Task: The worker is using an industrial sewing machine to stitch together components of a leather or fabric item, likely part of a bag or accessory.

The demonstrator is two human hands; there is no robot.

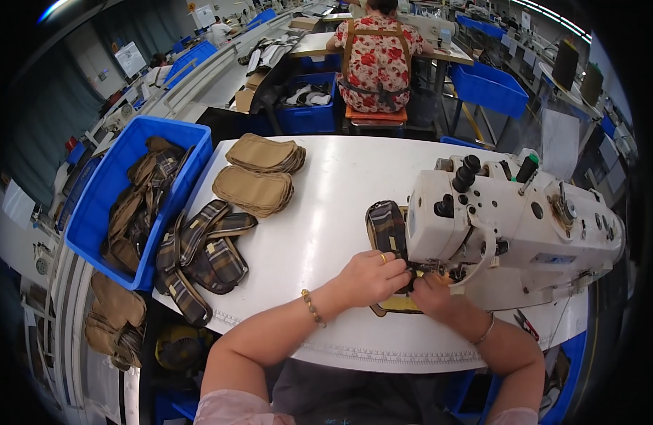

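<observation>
At the white sewing machine, my left hand has its fingers closed on a dark plaid fabric piece with a tan edge. The piece lies beside the machine head, its near end under my fingers. My right hand is close by, fingers pinched together at the piece's near end below the needle area. The exact grip and the needle are hidden by my fingers and the machine. A yellow surface shows beneath both hands.
Left on the white table are loose plaid pieces and two stacks of brown oval pieces. A blue bin of plaid pieces stands beyond. Red-handled snips lie at right. A person sits ahead.
</observation>
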